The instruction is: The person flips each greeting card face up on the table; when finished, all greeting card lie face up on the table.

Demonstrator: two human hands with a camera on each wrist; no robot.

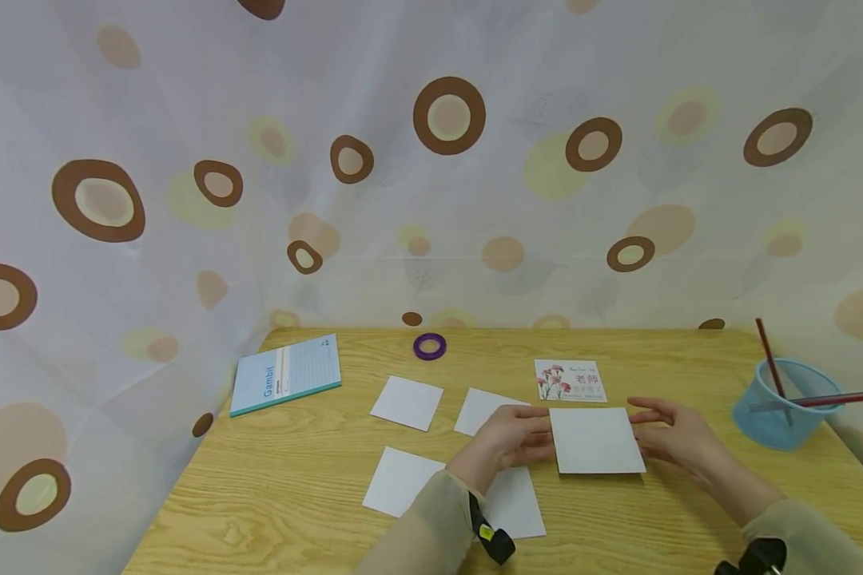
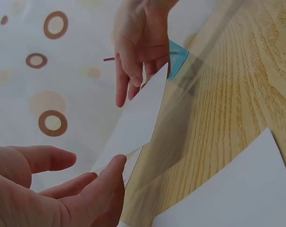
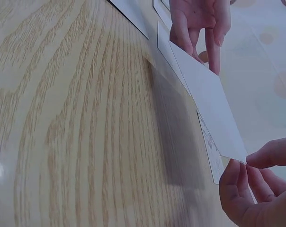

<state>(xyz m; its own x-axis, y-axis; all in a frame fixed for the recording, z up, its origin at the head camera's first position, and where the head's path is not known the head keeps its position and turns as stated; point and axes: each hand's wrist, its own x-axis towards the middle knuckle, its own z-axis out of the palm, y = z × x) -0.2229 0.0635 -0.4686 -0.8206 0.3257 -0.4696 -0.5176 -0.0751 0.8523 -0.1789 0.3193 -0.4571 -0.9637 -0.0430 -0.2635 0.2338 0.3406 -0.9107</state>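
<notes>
A square white card [image 1: 597, 441] is held just above the table between both hands. My left hand [image 1: 511, 438] touches its left edge with extended fingers; in the left wrist view the thumb [image 2: 50, 158] stands apart from it. At the opposite edge is my right hand [image 1: 679, 438]. In the right wrist view that hand's thumb [image 3: 271, 152] meets a corner of the card [image 3: 209, 99], its fingers bent beneath. Other white cards lie flat: one at back left [image 1: 407, 403], one behind the left hand [image 1: 485, 407], one at front left [image 1: 399, 481], one partly under the left wrist [image 1: 512, 503].
A printed flower card [image 1: 570, 380] lies behind the held card. A purple ring [image 1: 429, 346] sits near the back edge, and a blue notebook [image 1: 288, 375] at back left. On the right, a blue cup [image 1: 780, 419] holds pencils. A patterned curtain [image 1: 374, 216] surrounds the wooden table [image 1: 259, 495].
</notes>
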